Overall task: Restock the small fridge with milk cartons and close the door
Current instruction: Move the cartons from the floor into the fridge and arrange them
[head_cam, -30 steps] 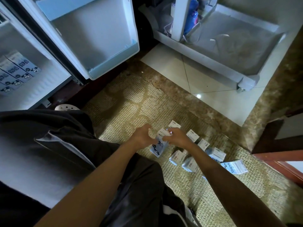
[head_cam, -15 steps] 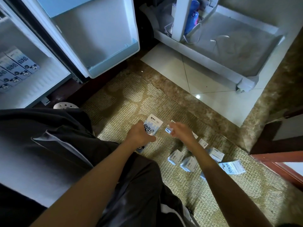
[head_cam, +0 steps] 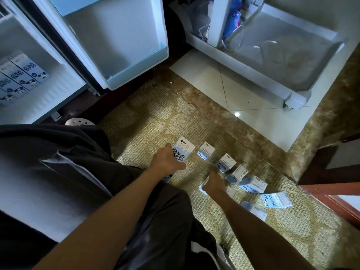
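Likely light, stiff card: left hand point(head_cam: 168, 163) curls round carton point(head_cam: 184, 150) sides, lower centre; right hand point(head_cam: 213, 183) fingers blurred, cannot tell.

Left hand point(head_cam: 166, 162) gripping milk carton point(head_cam: 184, 151), fridge door point(head_cam: 116, 41) open — woven rug point(head_cam: 155, 114)

The milk carton point(head_cam: 182, 152) gripped by the left hand point(head_cam: 165, 162) carries a small dark brand logo and the five Olympic rings on its white top band, with big dark stylised Chinese characters beneath. Left of it, the fridge cartons point(head_cam: 21, 75) repeat those characters above cartoon cow faces. Right of it, the small carton point(head_cam: 202, 189) in the right hand point(head_cam: 213, 183) is too blurred to read.
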The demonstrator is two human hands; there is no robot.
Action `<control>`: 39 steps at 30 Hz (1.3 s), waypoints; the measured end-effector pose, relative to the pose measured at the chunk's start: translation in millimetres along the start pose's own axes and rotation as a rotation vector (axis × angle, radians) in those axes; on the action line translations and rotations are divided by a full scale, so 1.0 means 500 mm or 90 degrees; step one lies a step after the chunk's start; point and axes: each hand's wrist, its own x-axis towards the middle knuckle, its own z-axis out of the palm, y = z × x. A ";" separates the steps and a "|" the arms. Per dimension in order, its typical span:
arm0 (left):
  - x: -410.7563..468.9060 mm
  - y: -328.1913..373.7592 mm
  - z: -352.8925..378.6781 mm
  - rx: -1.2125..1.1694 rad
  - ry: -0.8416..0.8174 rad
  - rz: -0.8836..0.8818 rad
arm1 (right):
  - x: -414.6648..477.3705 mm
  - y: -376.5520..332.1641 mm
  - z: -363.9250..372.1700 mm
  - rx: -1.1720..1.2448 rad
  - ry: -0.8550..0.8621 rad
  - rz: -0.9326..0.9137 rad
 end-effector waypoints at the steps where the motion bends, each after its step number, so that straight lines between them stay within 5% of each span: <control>1: -0.002 0.000 -0.001 -0.008 0.005 0.001 | 0.000 -0.003 -0.009 0.016 0.008 0.000; 7: -0.031 0.012 -0.016 -0.073 0.101 -0.011 | -0.001 -0.088 -0.101 0.098 0.043 -0.071; 18: -0.092 -0.006 -0.290 -0.350 0.460 0.022 | -0.139 -0.470 -0.348 0.219 0.242 -0.462; 30: -0.171 -0.254 -0.621 -0.496 0.800 0.038 | -0.308 -0.892 -0.337 0.373 0.129 -0.685; 39: -0.091 -0.455 -0.786 -0.497 0.922 -0.044 | -0.305 -1.132 -0.268 0.336 0.136 -0.781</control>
